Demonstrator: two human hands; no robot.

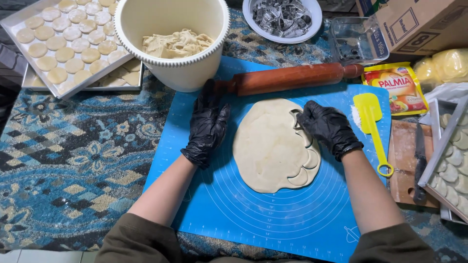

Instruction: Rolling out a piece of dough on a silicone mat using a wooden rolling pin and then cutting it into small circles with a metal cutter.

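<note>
— From the head camera, where is the work?

— A flat, pale, rolled-out sheet of dough [270, 146] lies on the blue silicone baking mat [292, 219], just below the brown wooden rolling pin [292, 78]. Crescent cuts run down the sheet's right edge.

— And the hands?

— Both wear black gloves. The right hand [329, 127] is curled at the upper right edge of the sheet, fingertips pinched on a small metal cutter [296, 119] pressed into the dough. The left hand [207, 126] rests on the mat beside the sheet, fingers loosely spread, holding nothing.

— How would that dough handle?

— Soft and thin, I'd judge; it would stretch or tear if lifted by one edge. The cut pieces look best taken from underneath, or eased up at their rims.

— What else is around?

— A white plastic tub of dough [173, 44] stands above the left hand, metal trays of round pale biscuits [63, 44] to its left, a white bowl of metal cutters [282, 17] at the top, and a yellow plastic scraper [373, 126] on the mat's right side.
</note>
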